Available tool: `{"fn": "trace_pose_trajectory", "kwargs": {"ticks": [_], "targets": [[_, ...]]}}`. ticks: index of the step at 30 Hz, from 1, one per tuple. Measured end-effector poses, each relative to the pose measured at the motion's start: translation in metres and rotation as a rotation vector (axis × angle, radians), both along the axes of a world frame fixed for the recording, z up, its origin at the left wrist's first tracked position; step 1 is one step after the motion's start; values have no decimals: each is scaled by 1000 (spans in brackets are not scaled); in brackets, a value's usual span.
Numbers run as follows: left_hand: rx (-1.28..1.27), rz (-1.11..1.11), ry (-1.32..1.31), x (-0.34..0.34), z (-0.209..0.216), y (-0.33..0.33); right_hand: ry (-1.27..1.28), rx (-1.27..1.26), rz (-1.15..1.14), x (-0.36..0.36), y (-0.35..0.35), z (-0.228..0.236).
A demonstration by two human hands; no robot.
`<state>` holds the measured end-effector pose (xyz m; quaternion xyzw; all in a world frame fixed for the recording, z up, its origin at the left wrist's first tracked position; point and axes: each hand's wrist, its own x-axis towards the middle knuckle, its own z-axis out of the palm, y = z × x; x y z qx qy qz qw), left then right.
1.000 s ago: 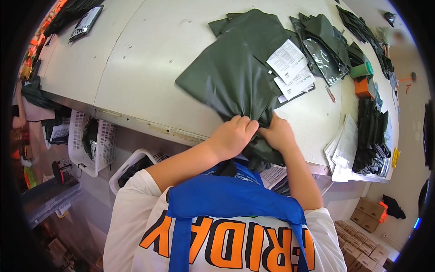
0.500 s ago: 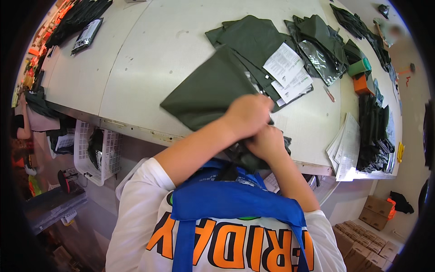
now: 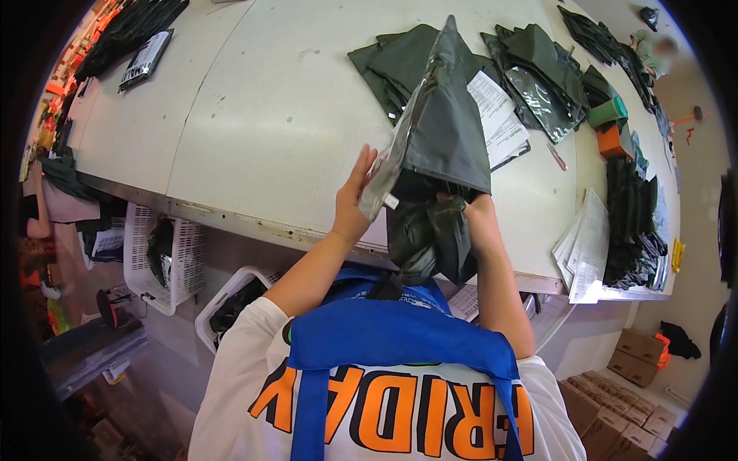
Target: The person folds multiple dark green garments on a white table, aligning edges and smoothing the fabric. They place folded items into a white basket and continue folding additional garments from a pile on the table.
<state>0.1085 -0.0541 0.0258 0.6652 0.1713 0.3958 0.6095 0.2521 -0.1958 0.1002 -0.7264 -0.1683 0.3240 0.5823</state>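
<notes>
Screening part of white papers: dark bag; left hand flat against it, right hand gripping folds; packages beyond.

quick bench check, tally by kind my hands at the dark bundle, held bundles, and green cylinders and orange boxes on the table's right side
Hands: 2, left hand and right hand
Dark bundle: 1
Green cylinder: 1
Orange box: 1
Total: 5

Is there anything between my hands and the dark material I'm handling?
Nothing visible blocks the dark material: your left hand appears to touch its shiny edge, and your partly hidden right hand holds its gathered folds.
</notes>
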Motion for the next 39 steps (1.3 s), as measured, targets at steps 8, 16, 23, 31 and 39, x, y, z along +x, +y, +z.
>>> {"fn": "trace_pose_trajectory", "kwargs": {"ticks": [8, 16, 23, 31, 39], "targets": [[248, -122, 180, 6, 9, -6, -157, -382, -92, 17, 12, 6], [-172, -265, 243, -30, 17, -42, 169, 122, -312, 27, 17, -3], [-1343, -507, 408, -68, -51, 5, -114, -328, 28, -5, 13, -76], [-1008, -614, 361, -45, -8, 3, -1344, -466, 430, -25, 0, -92], [-13, 109, 567, -45, 15, -16, -1054, -477, 756, -26, 13, -72]]}}
